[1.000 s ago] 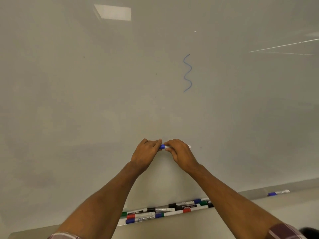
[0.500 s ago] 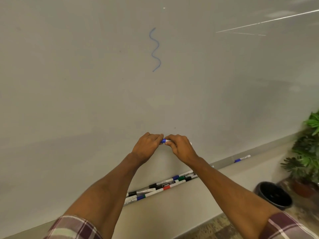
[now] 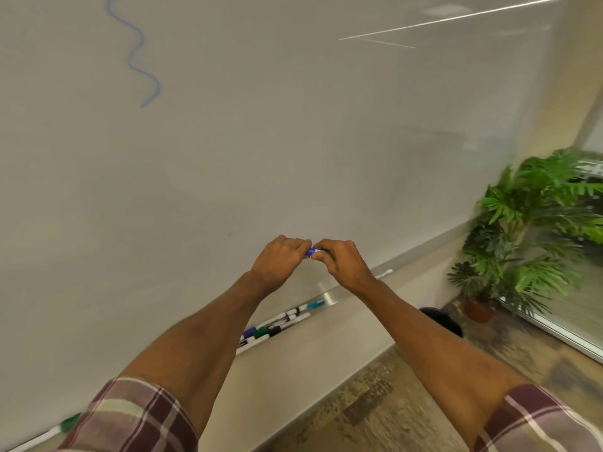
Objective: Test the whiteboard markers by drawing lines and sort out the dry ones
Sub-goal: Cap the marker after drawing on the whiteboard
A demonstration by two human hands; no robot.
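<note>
A blue whiteboard marker [image 3: 311, 252] is held level in front of the whiteboard [image 3: 293, 141], between both hands. My left hand [image 3: 279, 262] grips its blue cap end. My right hand [image 3: 342, 264] grips the white barrel, most of which is hidden in the fingers. A wavy blue line [image 3: 135, 53] is drawn on the board at the upper left. Several markers [image 3: 274, 326] with black, green, blue and teal caps lie on the tray [image 3: 329, 296] below my arms. One more marker [image 3: 384, 274] lies apart on the tray to the right.
A potted green plant [image 3: 535, 230] stands on the floor at the right, beside a glass panel. A black bin [image 3: 442, 322] sits by the wall behind my right forearm. A green-capped marker [image 3: 62, 427] lies at the tray's far left.
The view has swung right and down, so the blue line slid to the upper left and the plant came into view. Both hands still hold the blue marker together.
</note>
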